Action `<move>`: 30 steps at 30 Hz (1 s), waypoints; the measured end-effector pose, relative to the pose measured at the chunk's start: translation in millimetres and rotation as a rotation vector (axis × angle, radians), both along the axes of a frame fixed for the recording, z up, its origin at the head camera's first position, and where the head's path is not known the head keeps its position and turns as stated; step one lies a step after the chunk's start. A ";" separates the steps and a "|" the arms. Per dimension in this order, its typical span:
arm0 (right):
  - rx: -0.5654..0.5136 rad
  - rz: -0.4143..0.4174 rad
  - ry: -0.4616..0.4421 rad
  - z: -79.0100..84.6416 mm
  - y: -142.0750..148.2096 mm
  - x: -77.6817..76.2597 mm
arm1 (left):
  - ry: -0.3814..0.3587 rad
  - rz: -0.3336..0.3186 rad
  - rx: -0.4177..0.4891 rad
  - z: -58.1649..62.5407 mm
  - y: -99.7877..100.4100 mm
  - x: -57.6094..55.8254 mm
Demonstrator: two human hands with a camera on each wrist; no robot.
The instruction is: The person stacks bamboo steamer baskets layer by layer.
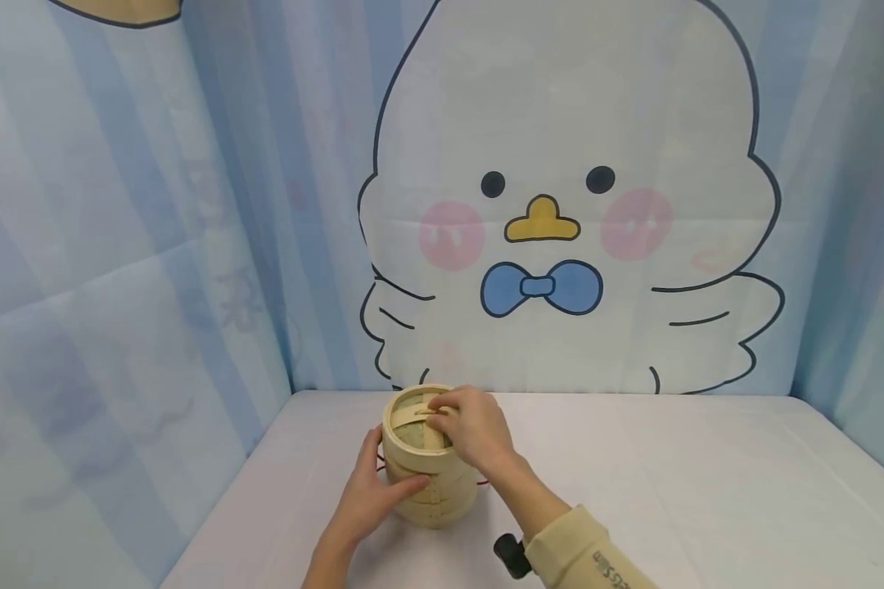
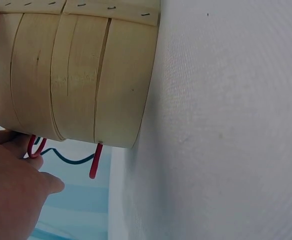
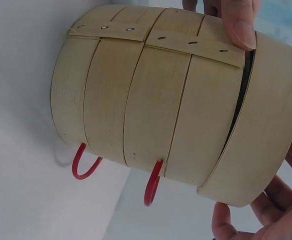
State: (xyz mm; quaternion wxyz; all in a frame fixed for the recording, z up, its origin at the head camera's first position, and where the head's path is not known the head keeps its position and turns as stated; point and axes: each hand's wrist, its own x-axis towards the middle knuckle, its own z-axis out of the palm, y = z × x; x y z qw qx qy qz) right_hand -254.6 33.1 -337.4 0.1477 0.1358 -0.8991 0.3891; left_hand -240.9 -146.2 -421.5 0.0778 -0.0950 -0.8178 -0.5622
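Observation:
A pale bamboo steamer [image 1: 442,509] stands upright on the table, made of stacked rings with a lid [image 1: 442,465] on top. My left hand [image 1: 364,499] grips its left side, thumb across the front and fingers around the far side. Over the lid, my right hand [image 1: 475,427] pinches the strap handle [image 1: 410,415] with curled fingers. In the right wrist view, a narrow dark gap shows between the lid [image 3: 270,120] and the body [image 3: 136,95], beside a left thumb [image 3: 240,32]. Red loops [image 3: 147,192] stick out from the steamer's side. The inside is hidden.
The white tabletop [image 1: 670,491] spreads out to the right. A blue-and-white curtain with a cartoon bird [image 1: 560,106] hangs behind it, and another curtain [image 1: 118,327] runs along the left. A black device [image 1: 511,556] sits at my right wrist.

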 end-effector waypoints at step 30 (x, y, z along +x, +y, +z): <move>0.007 -0.033 -0.038 -3.3 -7.5 1.1 | -0.053 0.005 -0.005 2.3 1.5 1.9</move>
